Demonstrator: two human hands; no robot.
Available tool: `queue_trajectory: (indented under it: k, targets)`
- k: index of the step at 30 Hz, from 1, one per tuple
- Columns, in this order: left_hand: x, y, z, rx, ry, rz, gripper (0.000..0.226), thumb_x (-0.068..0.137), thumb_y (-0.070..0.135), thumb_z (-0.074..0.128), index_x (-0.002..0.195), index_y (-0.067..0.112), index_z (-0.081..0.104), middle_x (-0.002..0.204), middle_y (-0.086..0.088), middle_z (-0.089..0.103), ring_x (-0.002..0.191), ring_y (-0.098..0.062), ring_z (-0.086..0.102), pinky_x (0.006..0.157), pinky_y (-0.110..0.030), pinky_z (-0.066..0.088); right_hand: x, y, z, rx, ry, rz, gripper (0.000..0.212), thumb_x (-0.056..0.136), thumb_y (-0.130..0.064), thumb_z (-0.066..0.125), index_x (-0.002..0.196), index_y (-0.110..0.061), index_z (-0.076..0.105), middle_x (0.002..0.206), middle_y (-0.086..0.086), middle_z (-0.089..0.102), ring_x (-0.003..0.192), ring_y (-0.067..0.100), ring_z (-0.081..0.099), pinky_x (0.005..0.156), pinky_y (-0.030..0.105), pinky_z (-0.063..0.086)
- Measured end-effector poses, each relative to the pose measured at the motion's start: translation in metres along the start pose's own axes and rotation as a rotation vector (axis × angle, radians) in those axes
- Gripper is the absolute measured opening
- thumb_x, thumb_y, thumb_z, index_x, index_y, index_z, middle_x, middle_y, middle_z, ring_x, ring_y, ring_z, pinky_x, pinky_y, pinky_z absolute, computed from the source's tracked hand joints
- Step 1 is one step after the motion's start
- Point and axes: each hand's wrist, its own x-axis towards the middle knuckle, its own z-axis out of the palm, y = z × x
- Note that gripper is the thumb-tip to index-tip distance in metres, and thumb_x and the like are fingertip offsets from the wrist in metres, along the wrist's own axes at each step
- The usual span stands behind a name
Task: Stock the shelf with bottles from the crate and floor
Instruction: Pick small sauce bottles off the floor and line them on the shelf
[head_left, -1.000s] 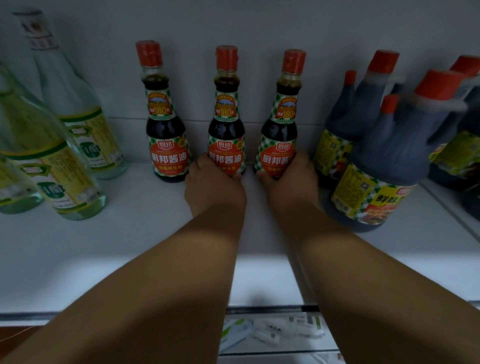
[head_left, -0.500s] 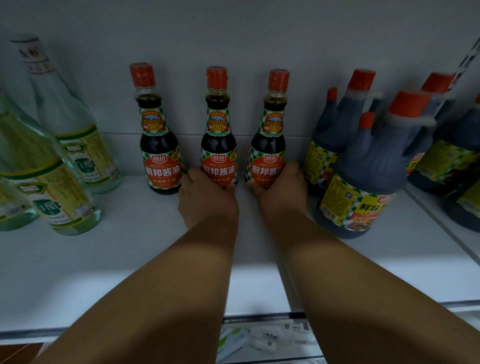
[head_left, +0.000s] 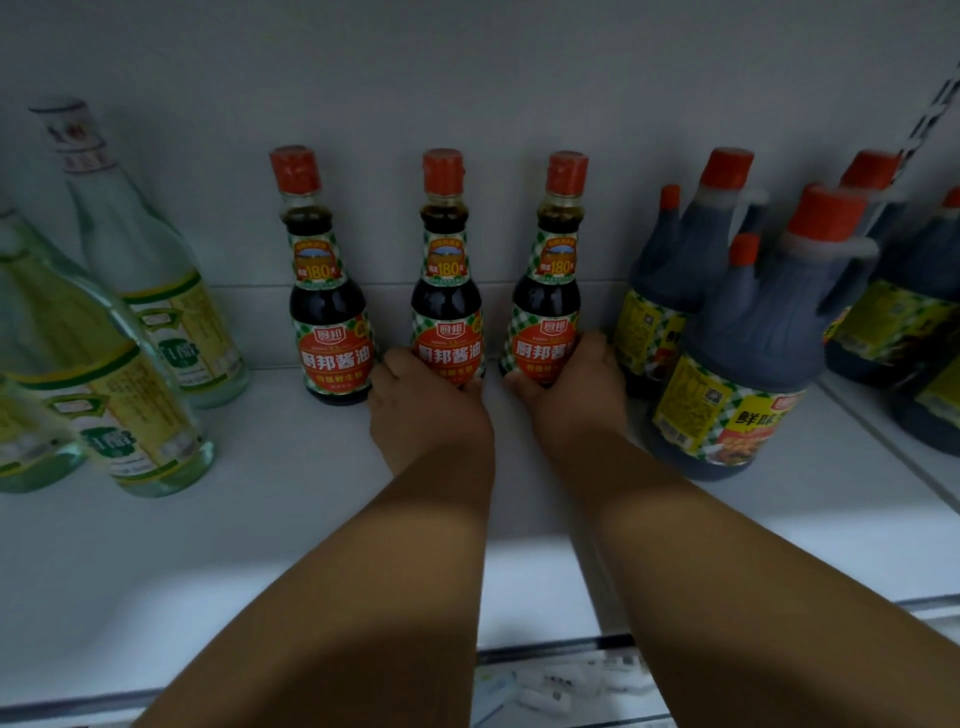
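We note both hands unmoved since the previous frame. The left hand (head_left: 428, 415) grips the middle bottle (head_left: 447, 291) and the right hand (head_left: 576, 400) grips the right bottle (head_left: 548, 291), both upright on the shelf (head_left: 270, 519). The fingers are hidden behind the bottles.

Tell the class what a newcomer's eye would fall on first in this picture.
Three dark sauce bottles with red caps stand in a row at the back of the white shelf. The left hand grips the middle bottle, the right hand the right bottle; the left bottle stands untouched.
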Motion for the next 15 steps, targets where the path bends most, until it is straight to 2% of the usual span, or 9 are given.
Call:
queue_trajectory:
  k: [5,10,13,15]
  targets:
    - [-0.003,0.002,-0.004,0.041,-0.054,0.01,0.074,0.079,0.041,0.076,0.132,0.005,0.038,0.138,-0.015,0.042,0.129,-0.034,0.042,0.101,-0.043,0.039,-0.012,-0.006,-0.009,-0.087,-0.021,-0.006,0.076,0.073,-0.041,0.082,0.128,-0.006,0.044,0.132,0.017,0.05,0.124,0.035,0.049,0.102,0.044,0.043]
    - [-0.033,0.009,-0.034,0.029,-0.16,0.013,0.082,0.085,0.033,0.072,0.144,0.001,0.025,0.15,-0.017,0.031,0.136,-0.034,0.035,0.108,-0.039,0.034,-0.048,-0.014,-0.036,-0.23,-0.147,-0.054,0.077,0.082,-0.045,0.073,0.136,-0.005,0.035,0.14,0.017,0.043,0.131,0.032,0.04,0.105,0.035,0.034]
    - [-0.073,0.007,-0.067,0.079,-0.19,0.075,0.072,0.086,0.029,0.07,0.142,0.005,0.032,0.142,-0.016,0.038,0.129,-0.035,0.043,0.102,-0.042,0.041,-0.08,-0.018,-0.065,-0.266,-0.227,-0.059,0.078,0.088,-0.047,0.067,0.143,-0.006,0.03,0.145,0.016,0.038,0.135,0.032,0.036,0.107,0.035,0.033]
    - [-0.106,0.005,-0.093,0.084,-0.157,0.116,0.064,0.086,0.026,0.069,0.139,0.007,0.039,0.136,-0.015,0.044,0.123,-0.034,0.047,0.097,-0.042,0.044,-0.105,-0.019,-0.089,-0.274,-0.243,-0.105,0.074,0.089,-0.045,0.065,0.143,-0.007,0.033,0.142,0.017,0.04,0.13,0.033,0.041,0.102,0.037,0.038]
